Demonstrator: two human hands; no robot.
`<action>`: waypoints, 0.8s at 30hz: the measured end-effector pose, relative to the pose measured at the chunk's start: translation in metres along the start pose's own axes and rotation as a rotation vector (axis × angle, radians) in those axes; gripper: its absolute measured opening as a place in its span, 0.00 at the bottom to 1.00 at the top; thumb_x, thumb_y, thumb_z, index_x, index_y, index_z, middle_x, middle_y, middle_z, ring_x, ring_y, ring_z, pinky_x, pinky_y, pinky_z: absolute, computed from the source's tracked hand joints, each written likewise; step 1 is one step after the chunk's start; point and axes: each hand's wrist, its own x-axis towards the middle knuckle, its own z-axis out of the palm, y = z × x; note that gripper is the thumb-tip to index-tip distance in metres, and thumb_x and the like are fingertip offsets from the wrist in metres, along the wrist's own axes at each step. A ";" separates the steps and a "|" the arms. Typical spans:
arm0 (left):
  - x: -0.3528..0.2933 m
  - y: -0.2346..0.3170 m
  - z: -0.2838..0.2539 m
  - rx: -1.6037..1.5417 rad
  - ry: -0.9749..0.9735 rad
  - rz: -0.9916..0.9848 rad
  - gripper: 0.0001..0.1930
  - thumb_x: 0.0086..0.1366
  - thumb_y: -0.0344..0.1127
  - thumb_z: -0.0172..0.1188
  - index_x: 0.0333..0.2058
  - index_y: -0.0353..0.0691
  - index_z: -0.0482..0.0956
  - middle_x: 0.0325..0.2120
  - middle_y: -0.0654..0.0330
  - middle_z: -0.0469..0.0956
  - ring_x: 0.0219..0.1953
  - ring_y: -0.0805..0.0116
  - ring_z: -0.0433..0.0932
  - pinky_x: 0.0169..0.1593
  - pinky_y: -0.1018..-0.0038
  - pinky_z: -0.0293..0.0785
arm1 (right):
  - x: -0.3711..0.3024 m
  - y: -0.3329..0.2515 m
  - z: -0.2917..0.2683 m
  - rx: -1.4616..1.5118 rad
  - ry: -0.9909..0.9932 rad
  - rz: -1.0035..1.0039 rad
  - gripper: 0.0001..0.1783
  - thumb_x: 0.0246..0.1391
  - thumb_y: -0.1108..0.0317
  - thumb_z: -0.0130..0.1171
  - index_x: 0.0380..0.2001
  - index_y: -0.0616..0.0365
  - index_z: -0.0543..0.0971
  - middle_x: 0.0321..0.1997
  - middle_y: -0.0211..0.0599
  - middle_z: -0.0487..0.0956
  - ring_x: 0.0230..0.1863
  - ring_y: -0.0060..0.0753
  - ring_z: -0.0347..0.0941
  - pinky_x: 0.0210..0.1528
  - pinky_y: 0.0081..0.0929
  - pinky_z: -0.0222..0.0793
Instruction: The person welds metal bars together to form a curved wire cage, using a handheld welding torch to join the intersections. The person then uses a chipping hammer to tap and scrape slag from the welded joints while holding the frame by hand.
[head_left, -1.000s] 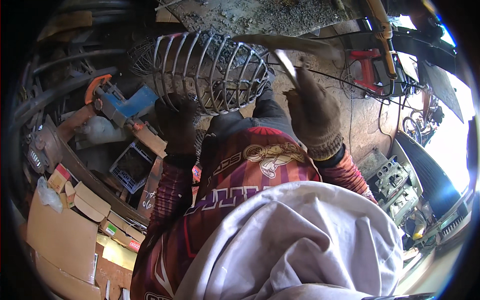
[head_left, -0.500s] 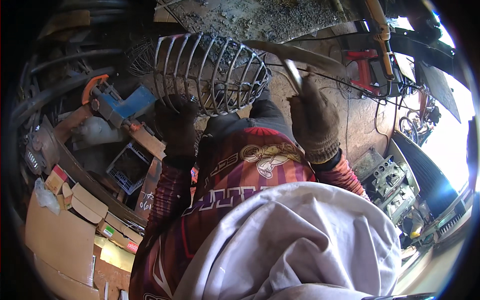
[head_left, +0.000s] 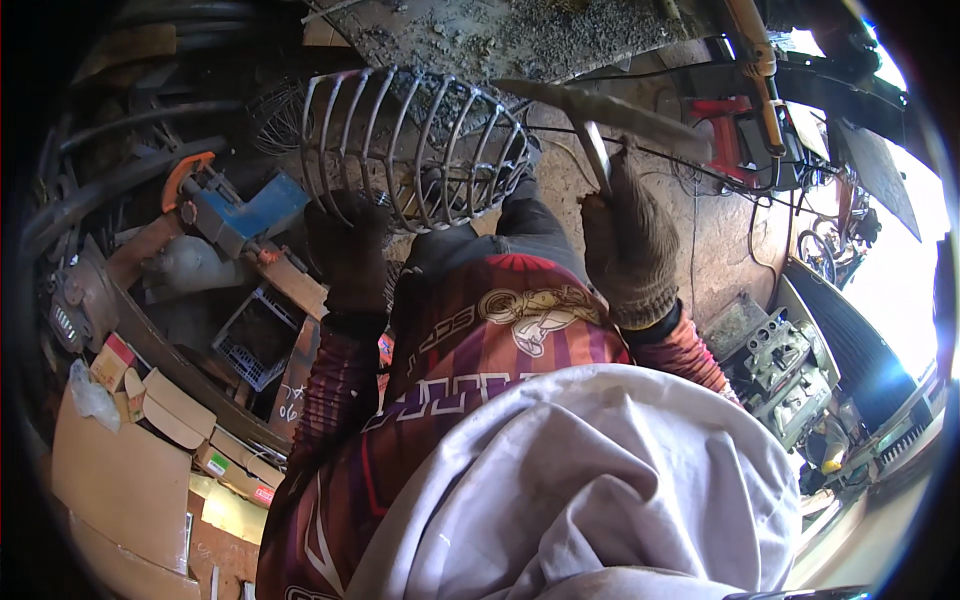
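A basket-like cage of welded metal bars (head_left: 372, 140) is held up in front of my legs. My gloved left hand (head_left: 348, 240) is closed around its near left rim; the dark glove partly hides the fingers. In my gloved right hand (head_left: 632, 240) is a chipping hammer (head_left: 594, 150), gripped by its metal handle. Its long, narrow head reaches left to the cage's far right side and is slightly blurred. Whether the tip touches the bars I cannot tell.
A gritty dark metal surface (head_left: 540, 40) lies beyond the cage. To the left are a blue and orange machine (head_left: 250, 208), a plastic crate (head_left: 250, 350) and cardboard boxes (head_left: 125, 470). Cables cross the floor at right, near a red stand (head_left: 728, 140) and an engine part (head_left: 780, 360).
The hammer head has shifted slightly right and toward me. The cage has tipped a little to the left in my left hand. Both grips stay the same.
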 end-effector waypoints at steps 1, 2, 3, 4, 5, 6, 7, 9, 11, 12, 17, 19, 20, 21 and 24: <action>0.001 0.000 0.002 -0.015 0.004 0.021 0.18 0.48 0.37 0.68 0.32 0.38 0.69 0.28 0.62 0.71 0.31 0.66 0.71 0.38 0.68 0.70 | 0.001 -0.001 0.002 0.008 -0.045 0.027 0.25 0.54 0.76 0.60 0.56 0.63 0.71 0.45 0.53 0.80 0.40 0.44 0.81 0.42 0.31 0.75; 0.002 0.000 0.005 -0.030 0.008 0.042 0.18 0.48 0.37 0.68 0.33 0.38 0.69 0.28 0.62 0.71 0.32 0.67 0.71 0.39 0.68 0.69 | 0.002 -0.003 0.004 0.017 -0.091 0.053 0.24 0.54 0.77 0.59 0.56 0.63 0.72 0.45 0.52 0.80 0.40 0.45 0.81 0.41 0.31 0.75; 0.004 -0.005 0.006 0.017 0.000 0.091 0.18 0.48 0.37 0.68 0.33 0.38 0.69 0.28 0.63 0.71 0.32 0.67 0.71 0.39 0.68 0.69 | 0.004 -0.004 0.005 0.027 -0.136 0.080 0.24 0.54 0.77 0.59 0.56 0.63 0.72 0.44 0.52 0.80 0.40 0.45 0.81 0.41 0.31 0.75; 0.004 -0.008 0.004 0.074 0.001 0.133 0.18 0.48 0.37 0.68 0.32 0.38 0.69 0.27 0.63 0.70 0.32 0.67 0.71 0.39 0.69 0.69 | 0.007 -0.007 -0.001 -0.048 -0.213 0.154 0.24 0.54 0.77 0.59 0.55 0.64 0.72 0.42 0.51 0.80 0.39 0.46 0.81 0.40 0.32 0.76; 0.001 -0.010 0.002 0.093 0.009 0.135 0.18 0.48 0.37 0.68 0.32 0.38 0.69 0.27 0.63 0.70 0.32 0.67 0.71 0.38 0.69 0.69 | 0.007 -0.008 -0.001 -0.018 -0.153 0.112 0.24 0.54 0.77 0.59 0.55 0.63 0.72 0.41 0.51 0.80 0.38 0.46 0.81 0.39 0.33 0.76; 0.002 -0.012 0.003 0.108 0.030 0.146 0.18 0.48 0.37 0.68 0.32 0.39 0.69 0.27 0.63 0.70 0.32 0.68 0.70 0.38 0.69 0.69 | 0.006 -0.008 0.000 0.011 -0.092 0.071 0.24 0.53 0.77 0.59 0.55 0.62 0.72 0.40 0.51 0.80 0.37 0.47 0.81 0.38 0.34 0.76; 0.000 -0.013 0.004 0.084 0.059 0.119 0.18 0.49 0.37 0.69 0.32 0.39 0.68 0.27 0.63 0.70 0.31 0.68 0.70 0.38 0.69 0.68 | 0.006 -0.009 0.000 0.040 -0.031 0.031 0.24 0.53 0.77 0.60 0.55 0.62 0.73 0.38 0.52 0.80 0.36 0.47 0.80 0.37 0.34 0.75; 0.002 -0.008 0.006 0.085 0.039 0.113 0.17 0.50 0.37 0.68 0.32 0.39 0.69 0.27 0.64 0.70 0.31 0.68 0.70 0.38 0.70 0.68 | 0.012 -0.011 -0.001 -0.013 -0.096 0.055 0.26 0.51 0.76 0.61 0.56 0.61 0.72 0.34 0.52 0.80 0.33 0.48 0.80 0.33 0.34 0.75; 0.003 -0.008 0.001 0.157 -0.046 0.154 0.17 0.51 0.37 0.68 0.32 0.39 0.69 0.27 0.64 0.70 0.31 0.68 0.71 0.37 0.69 0.68 | 0.015 -0.004 0.006 -0.005 -0.106 -0.020 0.27 0.51 0.76 0.61 0.56 0.61 0.72 0.33 0.52 0.80 0.32 0.48 0.80 0.31 0.34 0.74; 0.005 -0.008 0.002 0.144 -0.033 0.182 0.16 0.51 0.37 0.68 0.32 0.39 0.69 0.27 0.64 0.70 0.31 0.68 0.70 0.37 0.69 0.68 | 0.015 -0.009 -0.003 0.006 -0.184 0.131 0.27 0.51 0.75 0.61 0.57 0.60 0.72 0.32 0.50 0.80 0.31 0.48 0.80 0.31 0.35 0.74; 0.002 0.004 0.005 0.055 0.039 0.163 0.12 0.52 0.34 0.66 0.28 0.40 0.69 0.26 0.63 0.69 0.31 0.68 0.70 0.37 0.69 0.68 | 0.016 -0.005 -0.002 0.006 -0.122 0.025 0.26 0.52 0.77 0.60 0.57 0.60 0.72 0.33 0.49 0.81 0.31 0.47 0.80 0.31 0.34 0.74; 0.004 0.001 0.006 0.194 0.046 0.244 0.11 0.52 0.33 0.65 0.27 0.40 0.69 0.26 0.63 0.69 0.30 0.68 0.70 0.37 0.70 0.68 | 0.018 -0.006 -0.007 -0.037 -0.074 -0.022 0.27 0.52 0.77 0.60 0.57 0.60 0.71 0.34 0.49 0.81 0.31 0.47 0.80 0.32 0.34 0.74; 0.006 0.000 0.007 0.227 0.041 0.251 0.11 0.52 0.33 0.65 0.27 0.40 0.69 0.26 0.63 0.69 0.30 0.68 0.70 0.37 0.70 0.68 | 0.021 -0.010 -0.006 0.038 0.006 -0.051 0.27 0.52 0.76 0.60 0.58 0.60 0.71 0.35 0.50 0.80 0.31 0.48 0.79 0.32 0.36 0.74; 0.005 -0.002 0.005 0.266 0.029 0.250 0.11 0.52 0.33 0.65 0.26 0.40 0.70 0.26 0.63 0.69 0.30 0.67 0.70 0.37 0.70 0.68 | 0.020 -0.011 -0.007 0.004 -0.081 0.015 0.28 0.52 0.76 0.60 0.58 0.60 0.71 0.34 0.50 0.80 0.31 0.48 0.79 0.32 0.36 0.74; 0.004 0.000 0.005 0.126 -0.001 0.093 0.11 0.51 0.35 0.65 0.27 0.40 0.70 0.27 0.62 0.69 0.31 0.66 0.71 0.37 0.69 0.68 | 0.018 -0.014 -0.009 -0.047 -0.212 0.106 0.29 0.52 0.76 0.60 0.59 0.59 0.70 0.32 0.50 0.79 0.30 0.48 0.79 0.31 0.36 0.73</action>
